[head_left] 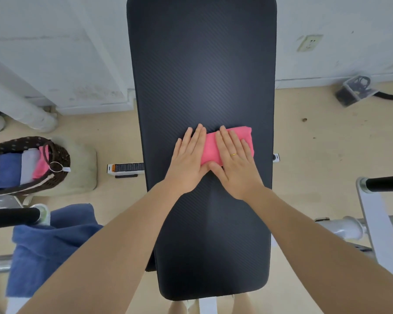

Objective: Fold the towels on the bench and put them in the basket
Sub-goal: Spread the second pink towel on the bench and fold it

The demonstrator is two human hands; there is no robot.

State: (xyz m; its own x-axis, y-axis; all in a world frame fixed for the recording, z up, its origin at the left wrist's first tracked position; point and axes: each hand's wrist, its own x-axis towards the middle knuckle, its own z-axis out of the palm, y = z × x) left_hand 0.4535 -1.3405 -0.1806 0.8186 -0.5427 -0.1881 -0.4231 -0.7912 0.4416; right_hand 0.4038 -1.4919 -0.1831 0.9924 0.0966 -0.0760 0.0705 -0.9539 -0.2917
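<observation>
Two flat hands are pressed, fingers extended, on a folded pink towel (pixel 229 145) lying across the black padded bench (pixel 202 64), toward its right edge. The left hand (pixel 188 159) covers the towel's left end; the right hand (pixel 236 164) lies on its middle. Nothing is gripped. A dark woven basket (pixel 59 155), holding folded blue, white and pink towels, is seen on the floor left of the bench.

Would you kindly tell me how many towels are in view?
5: a pink towel on the bench, three in the basket, a blue towel hanging lower left. Others may be hidden.
</observation>
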